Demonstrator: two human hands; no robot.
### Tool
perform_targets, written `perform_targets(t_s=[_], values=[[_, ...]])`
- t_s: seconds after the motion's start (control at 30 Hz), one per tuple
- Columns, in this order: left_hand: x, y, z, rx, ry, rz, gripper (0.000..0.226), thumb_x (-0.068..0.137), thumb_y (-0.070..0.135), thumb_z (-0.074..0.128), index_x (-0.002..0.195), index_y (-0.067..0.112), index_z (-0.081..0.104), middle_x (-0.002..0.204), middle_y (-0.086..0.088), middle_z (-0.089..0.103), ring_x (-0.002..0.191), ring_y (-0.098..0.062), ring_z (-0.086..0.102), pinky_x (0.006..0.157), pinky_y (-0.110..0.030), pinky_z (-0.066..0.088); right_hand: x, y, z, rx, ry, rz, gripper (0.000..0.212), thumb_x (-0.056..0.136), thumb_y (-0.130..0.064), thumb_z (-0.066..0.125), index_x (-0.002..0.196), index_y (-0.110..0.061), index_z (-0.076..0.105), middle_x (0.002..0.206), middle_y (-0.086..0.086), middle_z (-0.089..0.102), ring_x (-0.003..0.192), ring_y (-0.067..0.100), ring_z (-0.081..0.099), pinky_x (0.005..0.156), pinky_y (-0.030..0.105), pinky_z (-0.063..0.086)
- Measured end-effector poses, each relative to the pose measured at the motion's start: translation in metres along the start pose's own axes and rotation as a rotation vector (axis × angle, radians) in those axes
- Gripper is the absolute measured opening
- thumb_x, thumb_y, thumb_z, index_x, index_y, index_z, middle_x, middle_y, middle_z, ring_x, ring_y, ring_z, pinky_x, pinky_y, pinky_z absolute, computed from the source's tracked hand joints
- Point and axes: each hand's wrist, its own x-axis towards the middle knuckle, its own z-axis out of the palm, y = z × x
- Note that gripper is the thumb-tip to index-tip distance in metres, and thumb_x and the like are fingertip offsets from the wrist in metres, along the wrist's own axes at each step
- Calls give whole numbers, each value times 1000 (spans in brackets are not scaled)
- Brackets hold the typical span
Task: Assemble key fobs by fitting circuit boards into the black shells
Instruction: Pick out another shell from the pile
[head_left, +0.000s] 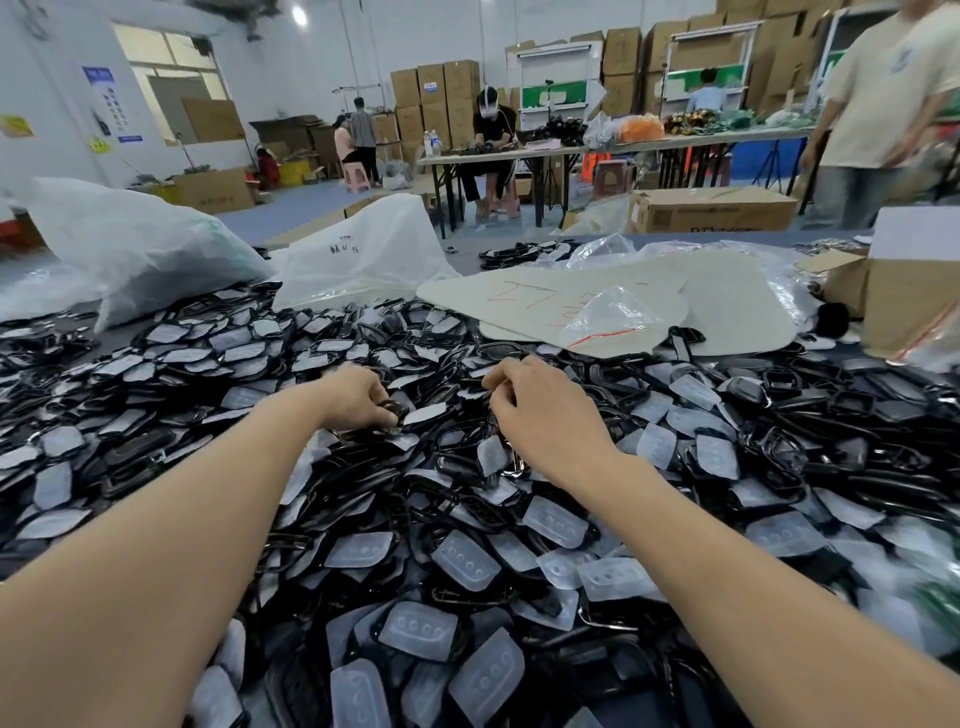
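Observation:
A deep heap of black key fob shells (779, 452) and translucent white button pads (465, 560) covers the whole table in front of me. My left hand (358, 397) reaches into the middle of the heap, fingers curled round a black shell frame (392, 413). My right hand (540, 410) lies beside it to the right, fingers curled down into the pile; what they hold is hidden. No circuit board is plainly visible.
Flat beige boards (571, 301) with red marks and clear plastic bags (613, 317) lie behind the heap. White sacks (135, 244) stand at the back left, cardboard boxes (904, 301) at the right. Other people work at tables further back.

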Motion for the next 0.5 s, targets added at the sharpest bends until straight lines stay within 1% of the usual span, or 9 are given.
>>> perform_targets(t_s=[0.07, 0.1, 0.13, 0.2, 0.27, 0.33, 0.4, 0.47, 0.5], values=[[-2, -2, 6, 23, 94, 23, 21, 87, 34, 76, 96, 20, 64, 125, -12, 53, 118, -32, 49, 102, -36, 40, -1, 1, 0, 0, 5, -2, 29, 103, -23, 39, 119, -23, 63, 115, -3, 60, 96, 16, 56, 78, 35, 47], [-4, -5, 8, 21, 127, 32, 19, 86, 34, 77, 95, 24, 63, 130, -12, 48, 126, -34, 43, 109, -39, 35, -2, 1, 0, 3, 5, -3, 28, 103, -23, 39, 118, -24, 63, 114, -4, 60, 93, 15, 55, 77, 34, 46], [-6, -8, 10, 7, 154, 47, 18, 86, 32, 77, 94, 25, 63, 131, -11, 47, 129, -35, 39, 112, -41, 32, -2, 1, 0, 8, 6, -2, 28, 103, -23, 39, 118, -24, 63, 114, -4, 60, 92, 14, 54, 77, 34, 46], [-13, -12, 11, -43, 235, 101, 15, 85, 28, 78, 90, 25, 64, 119, -5, 53, 125, -32, 40, 107, -40, 33, -4, 1, -2, 40, 12, 13, 28, 102, -22, 40, 117, -25, 64, 112, -6, 60, 94, 14, 54, 80, 35, 47], [-23, -10, 10, -129, 389, 182, 14, 84, 23, 79, 86, 23, 66, 102, 2, 58, 115, -26, 43, 98, -38, 36, -5, 1, -6, 127, 14, 48, 27, 100, -21, 43, 114, -26, 65, 109, -8, 62, 91, 13, 57, 81, 34, 48], [-38, 1, 9, -223, 550, 285, 12, 83, 21, 79, 84, 21, 67, 90, 11, 58, 103, -17, 42, 92, -36, 38, -6, 0, -11, 311, -3, 122, 25, 99, -20, 46, 110, -27, 67, 100, -10, 66, 78, 9, 59, 73, 28, 46], [-57, 18, 11, -217, 695, 407, 12, 82, 20, 79, 82, 20, 67, 86, 17, 57, 96, -10, 40, 88, -32, 38, -8, -2, -15, 605, -73, 255, 22, 100, -19, 49, 107, -24, 69, 97, -5, 69, 73, 9, 62, 66, 23, 46], [-77, 38, 19, -129, 842, 510, 13, 80, 18, 81, 83, 18, 68, 88, 10, 61, 96, -14, 45, 88, -29, 38, -14, -5, -19, 934, -197, 405, 19, 102, -24, 52, 108, -16, 68, 99, 3, 71, 75, 13, 65, 63, 24, 49], [-87, 49, 25, -89, 903, 551, 12, 80, 17, 80, 84, 15, 69, 89, 6, 63, 97, -18, 48, 89, -31, 40, -19, -6, -21, 1060, -261, 455, 23, 103, -30, 53, 108, -13, 67, 100, 5, 72, 76, 15, 67, 64, 26, 51]])
